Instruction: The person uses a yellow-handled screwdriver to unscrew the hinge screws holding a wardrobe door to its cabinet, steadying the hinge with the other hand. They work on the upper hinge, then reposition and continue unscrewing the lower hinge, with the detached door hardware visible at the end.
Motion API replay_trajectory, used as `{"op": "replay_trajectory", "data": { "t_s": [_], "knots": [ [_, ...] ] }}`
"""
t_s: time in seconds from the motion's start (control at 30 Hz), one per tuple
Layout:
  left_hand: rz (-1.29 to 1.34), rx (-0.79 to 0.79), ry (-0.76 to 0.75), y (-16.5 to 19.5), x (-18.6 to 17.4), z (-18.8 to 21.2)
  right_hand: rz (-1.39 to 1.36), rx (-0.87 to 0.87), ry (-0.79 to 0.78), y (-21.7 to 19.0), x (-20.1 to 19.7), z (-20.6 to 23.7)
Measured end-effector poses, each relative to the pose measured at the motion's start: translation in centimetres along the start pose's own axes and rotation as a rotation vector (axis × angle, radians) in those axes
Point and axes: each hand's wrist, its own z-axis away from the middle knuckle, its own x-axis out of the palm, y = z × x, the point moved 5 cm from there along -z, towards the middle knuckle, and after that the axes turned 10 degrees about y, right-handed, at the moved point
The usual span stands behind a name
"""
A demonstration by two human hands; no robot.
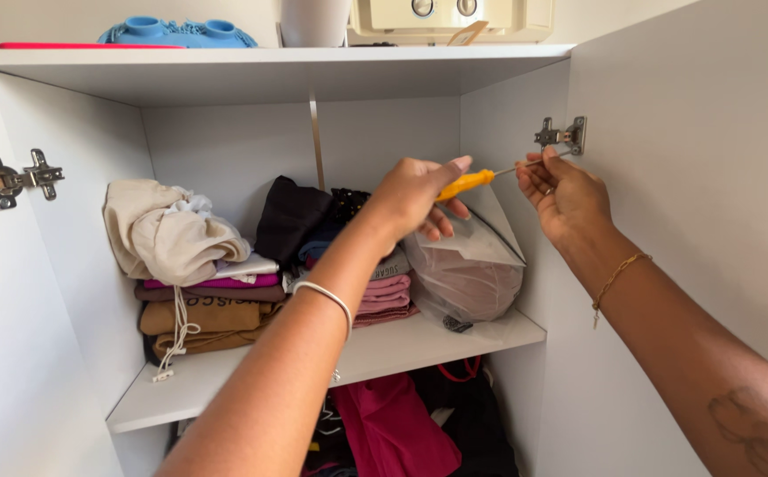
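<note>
The yellow-handled screwdriver was gripped in the closed left hand, its tip steered by the right hand's pinching fingertips toward the door hinge at two o'clock.

Shelf front open; folded clothes & plastic bag block back.

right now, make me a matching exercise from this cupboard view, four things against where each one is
Things:
1. screwdriver
2. right-door hinge
3. clear plastic bag
4. blue item

Places:
A. on top of the cupboard
B. on the shelf, right end
C. in the left hand
D. on the door, above the right hand

Pairs: 1-C, 2-D, 3-B, 4-A
</note>
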Motion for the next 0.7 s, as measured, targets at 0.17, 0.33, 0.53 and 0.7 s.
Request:
{"op": "replay_trajectory", "data": {
  "t_s": [0.17, 0.33, 0.53, 0.7],
  "knots": [
    [0.090, -0.168, -0.038, -0.8, -1.3, -0.8, -0.083, 0.032, -0.009, 1.1, -0.2, -1.8],
    [0.135, -0.036, -0.065, 0.4, -1.7, -1.7, -0.222, 0.059, 0.000, 1.3, 0.6, -1.9],
    [-0.452, 0.872, 0.267, 4.8, -2.0, 0.4, -0.301, 0.137, -0.022, 1.0, 2.2, 0.0],
    [-0.258, 0.339, 0.205, 4.0, -2.4, 0.2, -0.330, 0.199, -0.004, 0.9, 2.6, -0.4]
  ]
}}
